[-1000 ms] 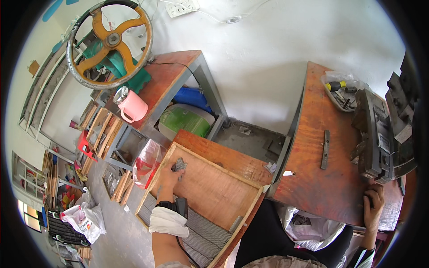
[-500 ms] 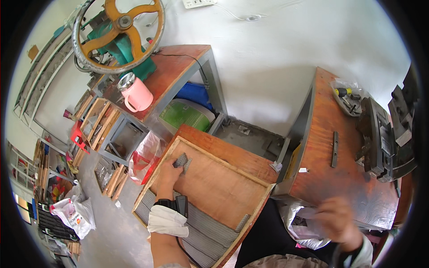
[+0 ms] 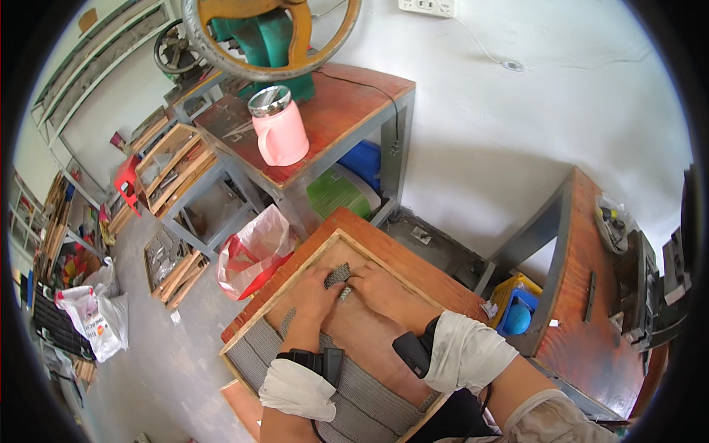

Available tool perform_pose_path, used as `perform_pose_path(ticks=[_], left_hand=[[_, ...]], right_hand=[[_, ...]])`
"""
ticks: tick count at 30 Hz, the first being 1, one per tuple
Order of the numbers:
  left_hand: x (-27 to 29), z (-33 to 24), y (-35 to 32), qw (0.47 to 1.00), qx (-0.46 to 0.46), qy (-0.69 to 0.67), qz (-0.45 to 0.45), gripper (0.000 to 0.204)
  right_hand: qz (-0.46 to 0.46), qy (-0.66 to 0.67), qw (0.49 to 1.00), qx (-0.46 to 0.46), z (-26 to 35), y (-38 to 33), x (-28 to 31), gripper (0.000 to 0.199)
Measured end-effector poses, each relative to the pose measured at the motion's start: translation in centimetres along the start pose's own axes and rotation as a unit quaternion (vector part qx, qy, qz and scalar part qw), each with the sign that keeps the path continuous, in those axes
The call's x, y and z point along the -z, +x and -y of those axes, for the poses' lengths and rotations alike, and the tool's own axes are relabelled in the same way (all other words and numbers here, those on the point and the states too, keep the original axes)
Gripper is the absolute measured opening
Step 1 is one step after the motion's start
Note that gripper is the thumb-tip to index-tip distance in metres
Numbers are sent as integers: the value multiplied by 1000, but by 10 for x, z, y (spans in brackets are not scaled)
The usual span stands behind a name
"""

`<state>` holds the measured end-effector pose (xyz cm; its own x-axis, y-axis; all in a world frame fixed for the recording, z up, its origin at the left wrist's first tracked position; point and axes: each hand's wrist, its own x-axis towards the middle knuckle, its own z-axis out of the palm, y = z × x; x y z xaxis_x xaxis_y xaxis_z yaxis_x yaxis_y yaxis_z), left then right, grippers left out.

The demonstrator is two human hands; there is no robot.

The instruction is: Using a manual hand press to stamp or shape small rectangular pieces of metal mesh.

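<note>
A shallow wooden tray (image 3: 336, 238) rests in front of me, its near part covered by long rows of small grey ridged metal pieces (image 3: 362, 399). Over the bare wood at its far end, my left hand (image 3: 312, 297) grips a short strip of the same grey pieces (image 3: 337, 276) by finger and thumb. Curled fingers of my right hand (image 3: 380, 294) meet the strip's right side; what lies between them is hidden. Just below the strip a few light grey pieces (image 3: 345, 294) show between the hands. Another small grey group (image 3: 288, 319) lies beside my left wrist.
The tray lies on a reddish wooden table (image 3: 399, 255). A pink mug (image 3: 281, 133) stands on the bench behind, below a large handwheel (image 3: 295, 44). Bags (image 3: 255, 247) sit on the floor to the left; a second bench (image 3: 576, 295) with metal tools is at right.
My right hand has come from the right-hand bench into the tray, next to my left hand. My left hand still holds the grey strip. The view has shifted to the left.
</note>
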<state>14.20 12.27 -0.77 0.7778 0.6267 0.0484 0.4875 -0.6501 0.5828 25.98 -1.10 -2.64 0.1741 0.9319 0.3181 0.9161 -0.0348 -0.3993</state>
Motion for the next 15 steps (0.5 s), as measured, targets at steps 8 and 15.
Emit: perform_pose_path(ticks=[8,15], left_hand=[[2,8,5,998,-41,-39,25,44],[3,-4,0,997,-80,14,11,49]], right_hand=[[-64,13,998,-18,-4,7,-2,19],[-100,152,981,-70,-4,18,-5,19]])
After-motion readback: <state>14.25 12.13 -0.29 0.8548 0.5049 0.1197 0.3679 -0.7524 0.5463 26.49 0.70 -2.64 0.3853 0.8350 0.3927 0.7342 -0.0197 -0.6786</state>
